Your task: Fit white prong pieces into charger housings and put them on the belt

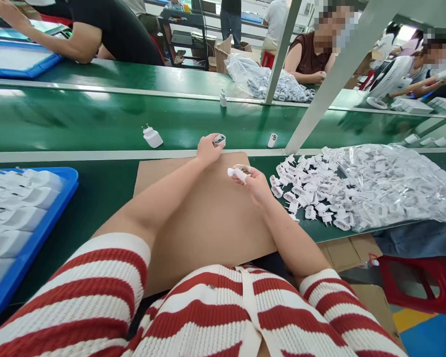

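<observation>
My left hand (pixel 208 150) reaches to the near edge of the green conveyor belt, its fingers closed on a white charger housing (pixel 219 140) whose open end shows dark parts inside. My right hand (pixel 255 184) is held over a brown cardboard sheet (pixel 204 213), with white covers on some fingertips. Its fingers are pinched together, and what lies between them is too small to make out. To the right of that hand spreads a heap of small white plug pieces (pixel 312 191), partly spilling from a clear plastic bag (pixel 401 183).
On the belt (pixel 107 119) are a white plug charger (pixel 152 136), another charger (pixel 223 98) farther back and a white housing (pixel 272 140). A blue tray (pixel 72 181) of white chargers stands at left. A slanted metal post (pixel 330 74) rises at right. Co-workers sit across the belt.
</observation>
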Motion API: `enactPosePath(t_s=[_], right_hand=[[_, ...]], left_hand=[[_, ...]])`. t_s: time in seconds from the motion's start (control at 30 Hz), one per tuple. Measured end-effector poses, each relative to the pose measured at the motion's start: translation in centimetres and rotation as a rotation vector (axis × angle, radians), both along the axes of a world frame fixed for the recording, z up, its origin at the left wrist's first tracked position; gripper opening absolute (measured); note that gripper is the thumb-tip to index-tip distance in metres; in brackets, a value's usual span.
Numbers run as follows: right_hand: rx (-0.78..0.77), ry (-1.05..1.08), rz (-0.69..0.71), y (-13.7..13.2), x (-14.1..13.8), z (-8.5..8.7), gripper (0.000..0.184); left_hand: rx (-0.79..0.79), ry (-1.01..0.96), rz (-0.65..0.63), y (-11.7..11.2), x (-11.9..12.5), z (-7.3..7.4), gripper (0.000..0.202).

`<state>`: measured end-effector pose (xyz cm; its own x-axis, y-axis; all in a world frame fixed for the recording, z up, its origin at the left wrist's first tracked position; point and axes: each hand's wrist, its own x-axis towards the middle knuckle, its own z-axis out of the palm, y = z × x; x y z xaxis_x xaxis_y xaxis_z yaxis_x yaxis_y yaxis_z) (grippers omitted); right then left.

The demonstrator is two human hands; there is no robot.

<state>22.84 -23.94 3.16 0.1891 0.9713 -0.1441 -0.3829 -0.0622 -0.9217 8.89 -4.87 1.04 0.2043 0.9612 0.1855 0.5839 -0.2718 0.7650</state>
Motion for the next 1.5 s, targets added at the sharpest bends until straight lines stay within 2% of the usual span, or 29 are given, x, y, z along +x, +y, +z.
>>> enactPosePath(t_s=[0.13,0.23,0.3,0.37,0.43,0.53,0.63,0.7,0.8,0.9,1.23,1.4,1.5], right_hand=[[0.068,-0.235,-0.072,0.1,0.3,-0.3,0.041],[0.239,-0.499,-0.043,-0.3,0.6,-0.3,0.038],[0.349,-0.683,-0.010,-1.0,0.6,0.1,0.039],[0.423,-0.829,0.051,-1.8,0.6,0.8,0.039],[0.486,-0.967,0.137,-2.5,0.4,1.6,0.034],[0.596,-1.166,0.266,-3.0,0.0,2.1,0.032],[0.597,-1.150,0.334,-2.9,-0.3,1.6,0.042],[0.528,-1.044,0.308,-2.9,-0.5,1.1,0.044],[0.489,-0.973,0.213,-3.1,-0.6,0.7,0.032],[0.549,-1.055,0.173,-3.5,-0.8,0.8,0.023],[0.745,-1.353,0.160,-3.8,-1.1,1.5,0.023],[0.727,-1.428,0.208,-3.9,-1.2,1.6,0.023],[0.659,-1.475,0.236,-4.1,-1.4,2.0,0.024]], left_hand=[[-0.022,-0.111,-0.214,-7.3,-4.3,-0.2,0.055],[-0.089,-0.125,-0.296,-13.5,-6.6,-0.2,0.053],[-0.168,-0.160,-0.370,-16.4,-7.5,-0.1,0.055],[-0.198,-0.210,-0.424,-18.0,-8.1,-0.2,0.065],[-0.121,-0.207,-0.437,-18.6,-8.4,-0.4,0.068],[0.016,-0.150,-0.438,-18.3,-8.5,-0.8,0.045],[0.041,-0.181,-0.456,-17.9,-8.4,-0.9,0.037],[0.045,-0.197,-0.471,-17.8,-8.3,-0.9,0.037],[0.040,-0.194,-0.477,-17.9,-8.3,-0.8,0.039],[0.030,-0.191,-0.484,-18.0,-8.4,-0.8,0.039],[0.043,-0.183,-0.497,-17.9,-8.4,-0.7,0.032],[0.043,-0.191,-0.497,-17.9,-8.3,-0.7,0.029],[0.016,-0.195,-0.487,-18.0,-8.2,-0.6,0.027]])
